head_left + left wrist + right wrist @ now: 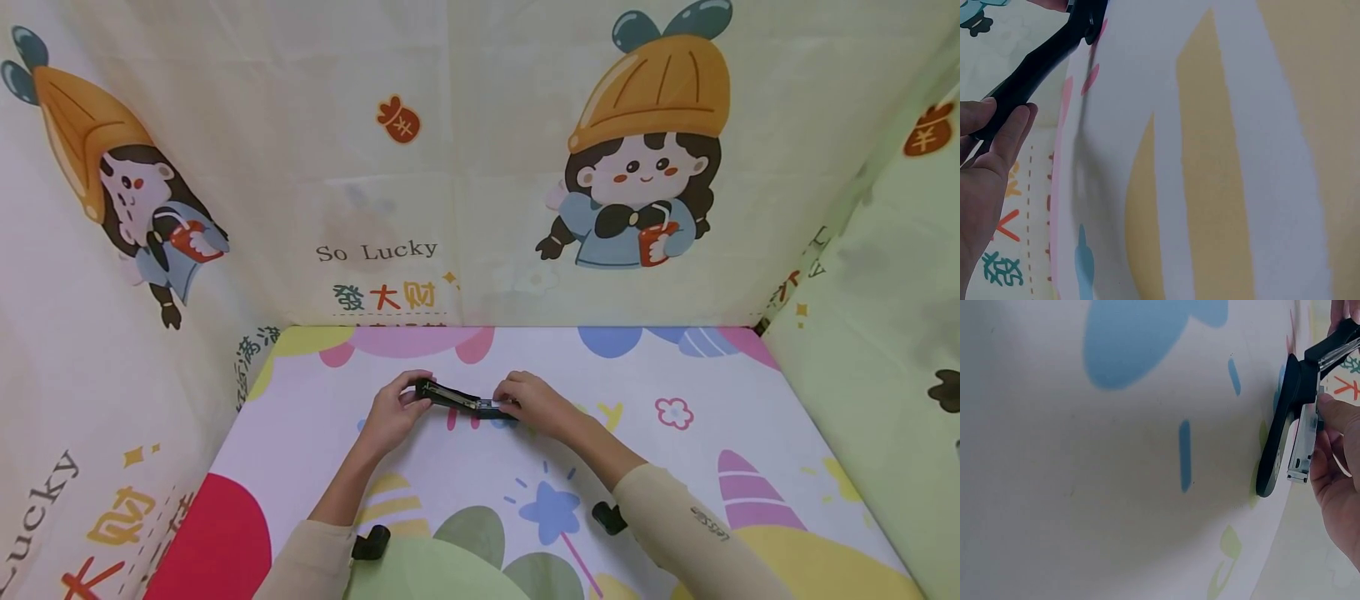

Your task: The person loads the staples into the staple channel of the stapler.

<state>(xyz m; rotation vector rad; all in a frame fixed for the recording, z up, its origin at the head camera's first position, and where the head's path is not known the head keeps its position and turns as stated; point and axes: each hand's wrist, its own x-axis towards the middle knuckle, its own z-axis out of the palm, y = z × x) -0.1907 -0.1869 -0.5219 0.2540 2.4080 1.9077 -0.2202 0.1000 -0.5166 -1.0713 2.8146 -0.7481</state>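
Observation:
A black stapler is swung wide open between the two hands, over the far middle of the table. My left hand pinches the end of its top arm between thumb and fingers, also seen in the left wrist view, where the arm slants up from the fingertips. At the other end my right hand grips the stapler by its metal staple channel, thumb on one side and fingers on the other. The black base stands apart from the channel at an angle, close over the tablecloth.
The table wears a white cloth printed with coloured shapes. Cream printed curtains rise at the back and on both sides. A black camera mount sits by each wrist, one on the left and one on the right.

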